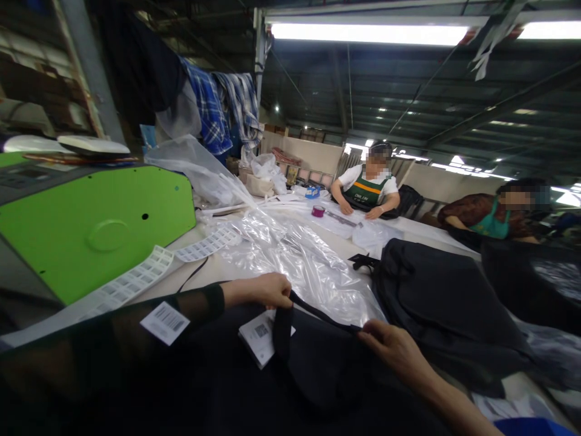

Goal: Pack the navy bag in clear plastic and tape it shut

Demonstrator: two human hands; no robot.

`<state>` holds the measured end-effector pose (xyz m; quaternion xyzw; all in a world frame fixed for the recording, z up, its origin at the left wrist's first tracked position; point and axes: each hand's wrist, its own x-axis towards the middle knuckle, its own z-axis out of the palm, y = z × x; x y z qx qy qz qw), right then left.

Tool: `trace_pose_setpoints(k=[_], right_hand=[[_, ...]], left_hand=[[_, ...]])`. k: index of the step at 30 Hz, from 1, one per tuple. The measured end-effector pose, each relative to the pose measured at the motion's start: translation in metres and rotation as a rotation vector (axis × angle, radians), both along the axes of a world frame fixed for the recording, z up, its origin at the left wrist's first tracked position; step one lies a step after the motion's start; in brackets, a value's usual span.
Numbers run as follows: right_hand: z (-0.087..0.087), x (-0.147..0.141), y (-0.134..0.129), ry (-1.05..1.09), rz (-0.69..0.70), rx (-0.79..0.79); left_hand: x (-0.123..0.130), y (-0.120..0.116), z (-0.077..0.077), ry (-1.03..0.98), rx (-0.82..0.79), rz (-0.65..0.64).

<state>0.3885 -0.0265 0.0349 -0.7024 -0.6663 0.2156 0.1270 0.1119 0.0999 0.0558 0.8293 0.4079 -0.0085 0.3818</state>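
A large black fabric item (204, 387), which looks like a bag, fills the bottom of the view. My left hand (272, 290) pinches one end of its narrow black strap (322, 315). At the other end, the fingers of my right hand (390, 345) are closed on the same strap, which runs slightly slack between them. White paper tags (261, 339) with a printed square code hang just below my left hand. Farther left, a white barcode label (164, 323) lies against the black fabric. Crumpled clear plastic bags (304, 260) lie right beyond the strap.
A green machine (100, 230) stands at left, with a strip of labels (140, 275) beside it. Another black bag (445, 297) lies at right. Across the table, a person in a green apron (370, 188) works near a tape roll (318, 211); a second person (490, 218) leans in at right.
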Motion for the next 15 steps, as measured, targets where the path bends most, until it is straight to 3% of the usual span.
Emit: trace_pose_setpoints(k=[3,5,10,15], right_hand=[[-0.009,0.000,0.013,-0.037,-0.020,0.024],[-0.018,0.001,0.016,-0.035,-0.024,-0.018],[-0.026,0.011,0.017,0.027,0.012,-0.146],[-0.029,0.018,0.022,0.020,0.117,-0.279]], left_hand=[[0.020,0.006,-0.002,0.035,0.211,0.054],[0.026,0.008,-0.009,0.076,0.237,0.063],[0.016,0.014,-0.031,0.132,0.102,0.000],[0.006,0.024,-0.035,0.157,-0.009,-0.138]])
